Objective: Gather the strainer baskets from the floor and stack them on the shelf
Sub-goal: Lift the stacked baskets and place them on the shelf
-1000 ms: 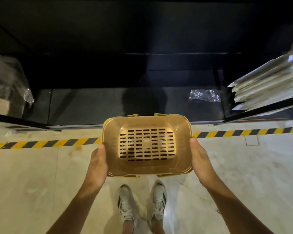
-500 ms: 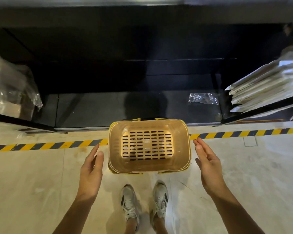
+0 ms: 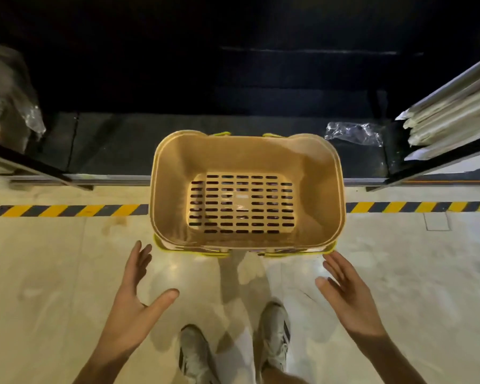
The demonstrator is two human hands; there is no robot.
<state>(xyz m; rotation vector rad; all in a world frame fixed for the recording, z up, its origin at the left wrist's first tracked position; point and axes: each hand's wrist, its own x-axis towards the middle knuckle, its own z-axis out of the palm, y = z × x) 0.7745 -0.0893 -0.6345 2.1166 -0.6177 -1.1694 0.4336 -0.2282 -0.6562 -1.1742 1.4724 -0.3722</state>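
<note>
I saw one orange strainer basket [image 3: 244, 159] nested in one yellow basket [image 3: 215, 254], left hand [image 3: 133, 295] and right hand [image 3: 347, 295] spread, holding nothing, two shoes [image 3: 194, 353] below.

One wide-angle view (the only one) looks from the person's head, facing forward and steeply down. Nearest, at the bottom edge, are the pale grey sneakers [image 3: 275, 336]. The tan slotted plastic strainer basket [image 3: 247, 189] fills the centre at close range. Beyond it lie the yellow-and-black striped floor tape [image 3: 67, 210] and the dark low shelf [image 3: 122, 145].
</note>
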